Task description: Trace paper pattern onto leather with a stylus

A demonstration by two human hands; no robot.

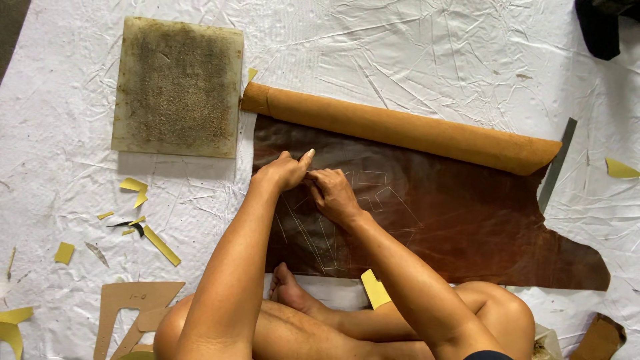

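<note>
1. Head view looks down on a person sitting cross-legged on a crinkled white sheet (413, 40) spread over the floor.
2. Far left, yellow paper scraps (137, 190) and a tan cardboard template (137, 300) lie loose, well apart from the hands.
3. Above them a worn square cutting board (177, 87) sits flat on the sheet, just beside the leather.
4. The left hand (283, 170) rests on the brown leather hide (453, 220) near its left edge, fingers curled and thumb raised; it seems to pin the surface flat, though whether it pinches anything I cannot tell.
5. The right hand (333, 193) touches the left, its grip clenched around something small and hidden, perhaps a marking tool, over pale outlines (373, 193) drawn on the hide.
6. The hide's far part is wound into a tan roll (400, 127), keeping the unused part out of the way.
7. A metal ruler (557, 163) pokes out at the roll's right end.
</note>
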